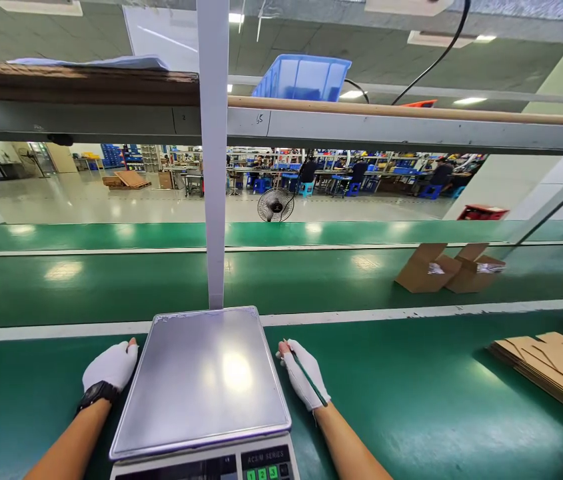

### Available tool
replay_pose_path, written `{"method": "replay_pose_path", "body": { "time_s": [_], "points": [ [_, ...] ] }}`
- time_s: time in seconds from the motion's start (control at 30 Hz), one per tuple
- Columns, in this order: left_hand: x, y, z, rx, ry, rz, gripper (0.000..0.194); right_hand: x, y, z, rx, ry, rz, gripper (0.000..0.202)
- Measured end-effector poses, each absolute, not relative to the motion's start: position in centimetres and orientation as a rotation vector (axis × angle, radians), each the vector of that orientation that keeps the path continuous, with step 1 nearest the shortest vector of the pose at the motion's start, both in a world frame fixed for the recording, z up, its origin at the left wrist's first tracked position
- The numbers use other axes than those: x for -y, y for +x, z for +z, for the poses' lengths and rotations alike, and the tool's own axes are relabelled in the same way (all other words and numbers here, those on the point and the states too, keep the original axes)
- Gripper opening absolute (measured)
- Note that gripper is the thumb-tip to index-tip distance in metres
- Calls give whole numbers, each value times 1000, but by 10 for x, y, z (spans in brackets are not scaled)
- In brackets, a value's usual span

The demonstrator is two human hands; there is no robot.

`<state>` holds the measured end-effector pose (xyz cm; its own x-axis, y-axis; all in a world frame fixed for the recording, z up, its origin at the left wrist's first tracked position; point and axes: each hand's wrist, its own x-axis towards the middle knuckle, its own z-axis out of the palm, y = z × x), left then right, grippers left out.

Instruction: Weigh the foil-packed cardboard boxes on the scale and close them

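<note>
A weighing scale [201, 380] with a bare metal pan stands in front of me, its keypad and dark display at the bottom edge of the view. My left hand [111, 367], in a white fingerless glove with a black watch at the wrist, rests close by the scale's left side. Its fingers are curled, and whatever may be inside them is hidden. To the right of the pan, my right hand [304, 373] wears a similar glove. A thin dark green pencil [308, 379] is held in its closed fingers and slants back across the hand.
Flattened cardboard boxes [556, 373] lie stacked at the right. Two folded cartons [428, 270] sit on the green conveyor belt [86, 287] beyond. A white post [214, 167] rises behind the scale to a shelf holding a blue bin [304, 77]. People sit working far back.
</note>
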<state>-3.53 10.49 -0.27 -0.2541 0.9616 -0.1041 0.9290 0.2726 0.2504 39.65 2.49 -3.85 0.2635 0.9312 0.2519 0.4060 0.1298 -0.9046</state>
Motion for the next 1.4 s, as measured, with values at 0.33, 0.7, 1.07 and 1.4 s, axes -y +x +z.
{"method": "replay_pose_path", "body": {
  "time_s": [0.33,0.7,1.07,1.4],
  "points": [
    [-103,-35,0,-2312,1719,204,57,-25,397,-38,1325,-1452,618,42],
    [-105,-36,-2,-2308,1689,208,57,-24,396,-37,1319,-1462,614,43],
    [-105,-37,-3,-2306,1701,205,57,-26,397,-39,1316,-1455,625,40],
    [-105,-38,-4,-2311,1701,223,57,-24,396,-37,1321,-1452,632,40]
  ]
}}
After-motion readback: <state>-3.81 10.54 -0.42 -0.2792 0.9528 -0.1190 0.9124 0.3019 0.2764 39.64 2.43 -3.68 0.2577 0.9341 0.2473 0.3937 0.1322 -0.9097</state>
